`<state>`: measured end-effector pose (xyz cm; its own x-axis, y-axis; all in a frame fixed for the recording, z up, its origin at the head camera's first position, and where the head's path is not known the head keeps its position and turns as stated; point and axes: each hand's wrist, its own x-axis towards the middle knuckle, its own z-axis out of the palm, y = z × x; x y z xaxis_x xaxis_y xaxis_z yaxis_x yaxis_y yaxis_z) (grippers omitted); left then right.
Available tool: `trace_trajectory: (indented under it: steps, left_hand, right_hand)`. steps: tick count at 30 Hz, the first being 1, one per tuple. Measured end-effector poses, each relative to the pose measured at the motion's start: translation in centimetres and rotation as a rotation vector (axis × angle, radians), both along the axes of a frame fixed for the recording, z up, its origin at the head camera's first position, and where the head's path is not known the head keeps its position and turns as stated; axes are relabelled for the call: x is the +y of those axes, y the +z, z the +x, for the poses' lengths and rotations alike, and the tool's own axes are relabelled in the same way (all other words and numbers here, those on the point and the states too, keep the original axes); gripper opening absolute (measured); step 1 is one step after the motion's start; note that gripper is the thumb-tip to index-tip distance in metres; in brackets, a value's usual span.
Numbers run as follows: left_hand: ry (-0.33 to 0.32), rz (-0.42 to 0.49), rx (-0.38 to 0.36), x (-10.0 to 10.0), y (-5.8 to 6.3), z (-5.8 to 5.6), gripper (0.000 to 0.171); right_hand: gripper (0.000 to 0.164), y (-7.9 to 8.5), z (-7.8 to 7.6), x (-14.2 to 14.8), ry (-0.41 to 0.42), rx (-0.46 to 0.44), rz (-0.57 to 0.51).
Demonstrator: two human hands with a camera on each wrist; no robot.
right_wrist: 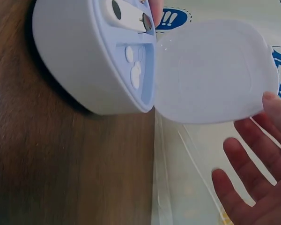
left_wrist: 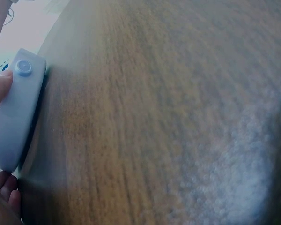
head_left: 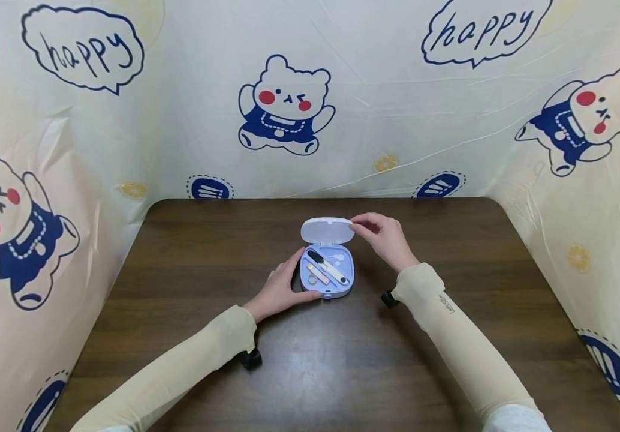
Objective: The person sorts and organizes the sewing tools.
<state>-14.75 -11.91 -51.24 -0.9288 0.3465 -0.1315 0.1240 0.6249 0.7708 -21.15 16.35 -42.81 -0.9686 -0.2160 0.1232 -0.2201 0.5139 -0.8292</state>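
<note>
A small pale blue case [head_left: 342, 287] lies open in the middle of the brown table [head_left: 450, 360]. Its translucent white lid [head_left: 327, 230] stands raised at the far side. Inside lie a white tool with a black tip [head_left: 327, 267] and a smaller pinkish piece [head_left: 316, 273]. My left hand [head_left: 280, 291] grips the left side of the base, with the thumb by the front button [left_wrist: 23, 68]. My right hand [head_left: 382, 234] touches the lid's right edge with straight fingertips. In the right wrist view the lid [right_wrist: 210, 70] tilts away from the base [right_wrist: 79, 51] and one fingertip [right_wrist: 274, 103] meets its rim.
Cream plastic sheeting printed with bears and "happy" bubbles [head_left: 288, 108] walls the table on the left, back and right. A black wrist mount sits under each forearm [head_left: 251, 359] [head_left: 389, 298]. Bare wood lies all round the case.
</note>
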Motion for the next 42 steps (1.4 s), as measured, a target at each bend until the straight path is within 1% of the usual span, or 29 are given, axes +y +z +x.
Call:
trace_trajectory:
  steps: [4,9,13,17,21,26,32,37,42]
  left_hand:
    - [-0.003,-0.002,0.007,0.0,0.1,0.0,0.118]
    - [-0.008,-0.004,0.011,0.1,0.2,-0.1,0.117]
    - [-0.007,-0.014,0.011,0.1,0.2,0.0,0.117]
    - [-0.005,-0.016,0.003,0.2,0.3,0.1,0.117]
    - [0.003,-0.011,-0.004,0.1,0.5,0.3,0.118]
    - [0.013,-0.006,0.022,0.2,0.5,0.2,0.118]
    - [-0.002,-0.001,0.048,0.2,0.3,0.1,0.117]
    - [-0.017,-0.005,0.047,0.0,0.1,0.0,0.117]
    - [-0.015,-0.007,0.044,0.0,0.2,0.0,0.117]
  right_hand:
    - [0.023,0.2,0.4,0.4,0.036,-0.008,0.009]
    - [0.021,0.1,0.8,0.9,0.085,0.008,0.032]
    - [0.02,-0.1,1.2,1.3,0.135,0.017,0.05]
    - [0.021,-0.3,1.6,1.6,0.189,0.032,0.064]
    - [0.022,-0.6,2.0,1.7,0.247,0.092,0.069]
    - [0.026,-1.1,2.3,1.9,0.314,0.168,0.096]
    - [0.029,-1.6,3.0,2.1,0.348,0.176,0.138]
    - [0.033,-1.8,3.6,2.1,0.374,0.188,0.196]
    - [0.037,-2.1,4.0,2.1,0.379,0.184,0.24]
